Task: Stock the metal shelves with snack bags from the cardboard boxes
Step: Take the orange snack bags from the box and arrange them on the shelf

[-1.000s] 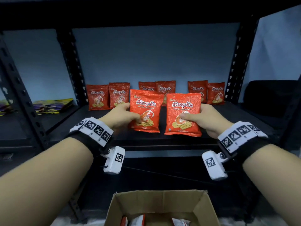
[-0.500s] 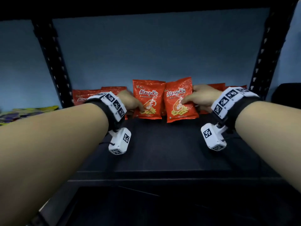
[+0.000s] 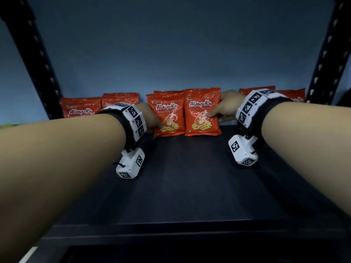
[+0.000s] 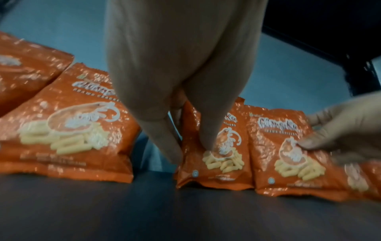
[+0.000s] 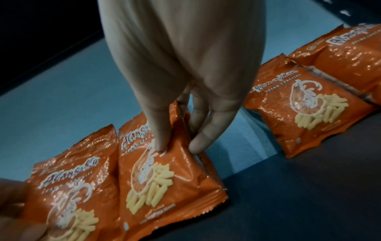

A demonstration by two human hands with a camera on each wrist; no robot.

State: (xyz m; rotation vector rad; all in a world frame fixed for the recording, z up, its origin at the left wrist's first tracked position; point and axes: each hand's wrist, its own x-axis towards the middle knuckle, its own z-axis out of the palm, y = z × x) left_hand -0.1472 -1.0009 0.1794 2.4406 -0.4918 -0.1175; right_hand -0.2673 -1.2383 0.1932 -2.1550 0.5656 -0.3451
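Note:
Two red prawn-cracker snack bags stand upright side by side at the back of the dark metal shelf [image 3: 180, 186]. My left hand [image 3: 152, 122] pinches the left bag [image 3: 168, 114] at its left edge. In the left wrist view the thumb lies on the front of this left bag [image 4: 216, 163] and the fingers [image 4: 164, 146] reach behind it. My right hand [image 3: 218, 114] pinches the right bag [image 3: 201, 112] at its right edge. The right wrist view shows its thumb on the front of the right bag [image 5: 164, 176] and its fingers [image 5: 200, 143] behind. Both bags touch the shelf board.
More red bags lean against the blue wall behind: a pair at the left [image 3: 81, 109], one behind the middle pair [image 3: 167, 92], others at the right [image 3: 256, 90]. Black perforated uprights [image 3: 38, 59] [image 3: 326, 59] frame the bay. The front of the shelf board is bare.
Both hands carried their bags from the shelf's front edge to the back and set them down against the rear row. My head moved in closer, and the cardboard box has left the view.

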